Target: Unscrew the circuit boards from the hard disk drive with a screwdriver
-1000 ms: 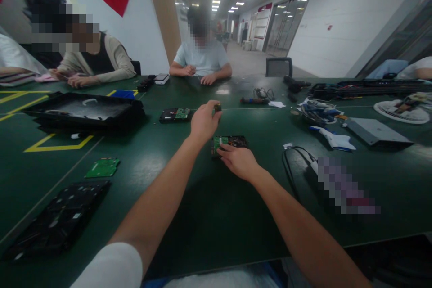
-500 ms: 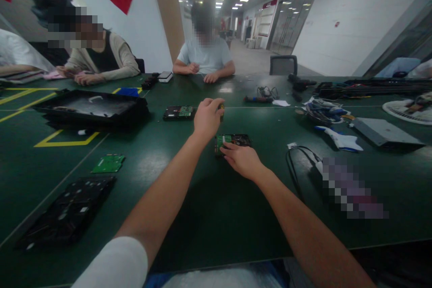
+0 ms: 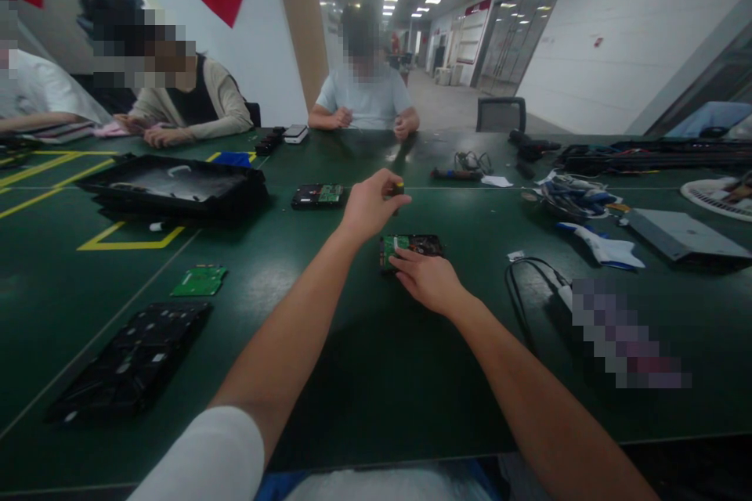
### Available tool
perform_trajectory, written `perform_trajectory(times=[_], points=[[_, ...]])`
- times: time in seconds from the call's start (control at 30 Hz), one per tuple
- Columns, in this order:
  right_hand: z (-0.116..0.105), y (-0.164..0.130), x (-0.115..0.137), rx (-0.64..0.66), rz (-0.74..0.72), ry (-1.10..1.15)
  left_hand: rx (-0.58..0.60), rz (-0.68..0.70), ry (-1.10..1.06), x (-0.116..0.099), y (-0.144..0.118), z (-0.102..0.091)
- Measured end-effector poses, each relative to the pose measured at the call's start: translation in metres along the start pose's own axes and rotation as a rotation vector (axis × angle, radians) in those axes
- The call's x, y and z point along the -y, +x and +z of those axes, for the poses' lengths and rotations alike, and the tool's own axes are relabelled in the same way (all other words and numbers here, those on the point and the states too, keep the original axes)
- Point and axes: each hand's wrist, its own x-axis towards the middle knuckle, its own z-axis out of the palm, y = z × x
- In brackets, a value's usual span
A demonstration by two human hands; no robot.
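Note:
My left hand (image 3: 374,203) is raised just beyond and left of a hard drive, fingers closed around a short dark handle with a yellow end, which looks like a screwdriver (image 3: 400,186). Its lower part is hard to make out. The hard drive (image 3: 428,243) lies on the green table with its green circuit board facing up. Against its near left side rest the fingers of my right hand (image 3: 432,279), gripping it and covering part of the board. A second hard drive (image 3: 318,196) lies left of my left hand.
On the left are a green circuit board (image 3: 200,280), a black drive bracket (image 3: 132,360) and black trays (image 3: 176,188). To the right lie a cable (image 3: 517,297), a blue-white glove (image 3: 605,245), a grey metal box (image 3: 687,235) and bundled wires (image 3: 573,196). Several people sit across the table.
The whole view has shifted slightly. My left hand has turned a little, with the thumb stretching further right around the handle. My right hand stays on the hard drive.

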Motion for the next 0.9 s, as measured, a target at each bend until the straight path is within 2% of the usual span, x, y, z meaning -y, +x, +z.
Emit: perform_trajectory(times=[0.3,0.43,0.57,0.9], points=[[0.0,0.0,0.001,-0.006,0.009,0.003,-0.034,-0.024,-0.001,0.003,0.002,0.001],[0.002,0.0,-0.001,-0.009,0.0,0.003,0.008,-0.109,-0.181,0.011,0.003,0.005],[0.005,0.001,-0.002,-0.013,0.004,-0.002,0.039,-0.113,-0.347,0.02,0.004,0.01],[0.006,0.0,-0.005,-0.038,-0.021,0.03,0.021,-0.055,-0.23,0.024,0.007,0.011]])
